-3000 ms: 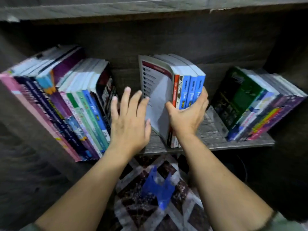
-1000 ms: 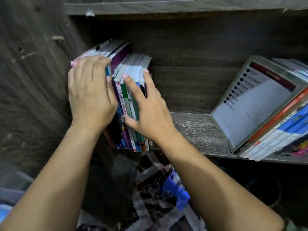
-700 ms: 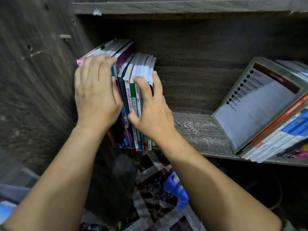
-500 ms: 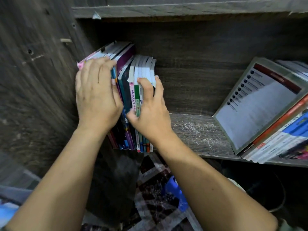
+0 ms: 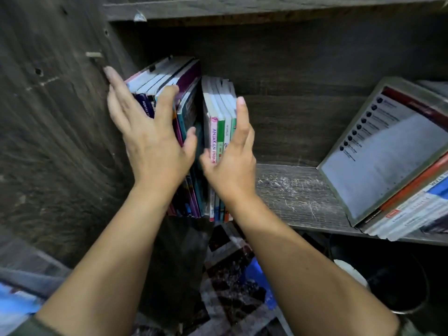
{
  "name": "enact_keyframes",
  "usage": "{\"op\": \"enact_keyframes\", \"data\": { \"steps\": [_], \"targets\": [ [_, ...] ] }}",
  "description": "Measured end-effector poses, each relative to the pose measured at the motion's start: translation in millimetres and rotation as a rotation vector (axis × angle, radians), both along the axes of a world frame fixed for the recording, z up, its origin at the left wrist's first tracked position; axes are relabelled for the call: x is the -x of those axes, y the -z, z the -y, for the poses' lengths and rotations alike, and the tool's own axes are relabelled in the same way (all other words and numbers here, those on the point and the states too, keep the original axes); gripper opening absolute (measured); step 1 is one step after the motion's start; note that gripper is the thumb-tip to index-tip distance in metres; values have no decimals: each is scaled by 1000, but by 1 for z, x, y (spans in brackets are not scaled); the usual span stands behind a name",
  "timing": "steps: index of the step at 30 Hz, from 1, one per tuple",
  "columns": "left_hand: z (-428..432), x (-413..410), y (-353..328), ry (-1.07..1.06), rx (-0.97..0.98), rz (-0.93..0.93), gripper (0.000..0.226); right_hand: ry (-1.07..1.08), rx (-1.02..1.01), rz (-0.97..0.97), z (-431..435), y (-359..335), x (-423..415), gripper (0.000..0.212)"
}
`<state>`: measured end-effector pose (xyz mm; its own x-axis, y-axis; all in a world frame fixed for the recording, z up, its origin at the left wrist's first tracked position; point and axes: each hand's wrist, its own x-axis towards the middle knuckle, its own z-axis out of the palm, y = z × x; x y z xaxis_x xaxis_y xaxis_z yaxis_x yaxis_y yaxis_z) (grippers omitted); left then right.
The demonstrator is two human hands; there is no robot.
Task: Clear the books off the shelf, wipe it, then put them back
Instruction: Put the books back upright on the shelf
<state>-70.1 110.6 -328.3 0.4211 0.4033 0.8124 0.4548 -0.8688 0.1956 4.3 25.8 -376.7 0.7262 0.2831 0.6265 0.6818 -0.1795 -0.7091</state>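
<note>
Nearest the camera, a patterned rug (image 5: 232, 297) lies on the floor below the shelf (image 5: 295, 197). Above it both hands are spread wide with straight fingers: the left hand (image 5: 150, 139) lies flat on the spines of the left books (image 5: 169, 76) that stand against the side wall (image 5: 53, 141), and the right hand (image 5: 230, 161) presses the right side of the thin books (image 5: 218, 98) just beside them, a narrow gap between the two bunches. Farther right, well apart across bare shelf, a leaning stack (image 5: 388, 161) of books tilts left.
</note>
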Motion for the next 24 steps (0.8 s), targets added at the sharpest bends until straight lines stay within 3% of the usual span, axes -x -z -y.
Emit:
{"op": "enact_keyframes", "data": {
  "steps": [4,7,9,11,17,24],
  "targets": [
    [-10,2,-3,64,-51,120,62,23,23,21,13,-3,-6,105],
    [-1,-5,12,106,121,277,102,41,29,38,22,-2,-10,102],
    [12,-12,30,82,280,231,121,43,31,58,27,-2,-12,99],
    [22,-21,43,71,345,164,122,34,30,67,29,-1,-14,96],
    [57,-45,49,49,289,39,112,97,-46,65,44,4,-21,91],
    [108,-69,52,91,358,47,116,204,-64,116,99,4,-46,87]
  ]
}}
